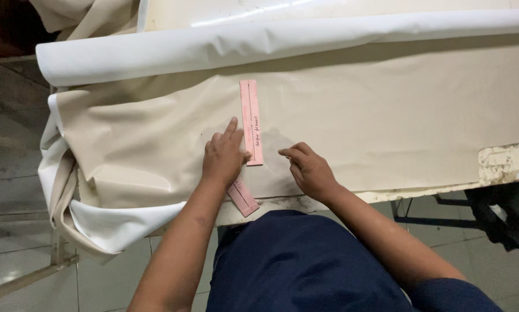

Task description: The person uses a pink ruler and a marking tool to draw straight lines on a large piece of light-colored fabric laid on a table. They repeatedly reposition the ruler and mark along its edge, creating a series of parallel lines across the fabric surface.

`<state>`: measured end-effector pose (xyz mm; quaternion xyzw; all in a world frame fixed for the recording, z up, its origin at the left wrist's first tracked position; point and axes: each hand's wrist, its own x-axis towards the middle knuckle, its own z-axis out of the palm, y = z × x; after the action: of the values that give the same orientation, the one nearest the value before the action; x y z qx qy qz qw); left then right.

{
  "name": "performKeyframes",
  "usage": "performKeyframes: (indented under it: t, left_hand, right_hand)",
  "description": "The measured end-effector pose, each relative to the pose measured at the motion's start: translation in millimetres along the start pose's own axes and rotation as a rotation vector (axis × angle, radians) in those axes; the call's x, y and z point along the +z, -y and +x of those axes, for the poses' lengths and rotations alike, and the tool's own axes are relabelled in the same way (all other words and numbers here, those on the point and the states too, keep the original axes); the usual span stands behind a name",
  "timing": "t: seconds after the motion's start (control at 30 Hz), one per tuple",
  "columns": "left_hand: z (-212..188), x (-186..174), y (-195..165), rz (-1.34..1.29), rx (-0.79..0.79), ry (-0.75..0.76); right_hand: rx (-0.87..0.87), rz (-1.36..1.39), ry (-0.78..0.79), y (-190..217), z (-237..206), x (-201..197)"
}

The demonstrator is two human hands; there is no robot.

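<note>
My left hand [223, 157] lies flat on beige fabric [386, 115], fingers spread, touching the left edge of a long pink paper strip [251, 118] that runs away from me. A second pink strip [243, 198] sticks out from under that hand near the table's front edge. My right hand [309, 169] rests on the fabric just right of the long strip, fingers curled, pinching or pressing at the cloth; I cannot tell whether something small is in it.
A white fabric roll [271, 40] lies across the back of the table. Beige and white cloth hangs off the left end [92, 214]. The worn table edge [505, 162] shows at right. Tiled floor and a metal frame [427, 219] are below.
</note>
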<state>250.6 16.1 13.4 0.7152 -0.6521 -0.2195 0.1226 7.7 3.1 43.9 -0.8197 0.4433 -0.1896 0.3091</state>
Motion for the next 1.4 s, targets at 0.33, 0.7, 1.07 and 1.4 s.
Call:
performKeyframes:
  t: [0.33, 0.7, 1.07, 1.4]
  left_hand:
    - [-77.2, 48.3, 14.6, 0.099, 0.098, -0.445]
    - [24.2, -23.3, 125.9, -0.878, -0.288, -0.77]
    - [130.4, -144.2, 181.3, 0.014, -0.298, -0.838]
    - [231.6, -170.1, 170.7, 0.202, -0.439, -0.164]
  right_hand:
    - [0.129, -0.232, 0.342, -14.2, 2.6, -1.2]
    - [0.321, -0.147, 0.338, -0.7, 4.1, -9.3]
    - [0.693, -0.115, 0.294, 32.2, 10.7, -21.0]
    - [0.925, -0.18, 0.295, 50.2, 24.5, -17.7]
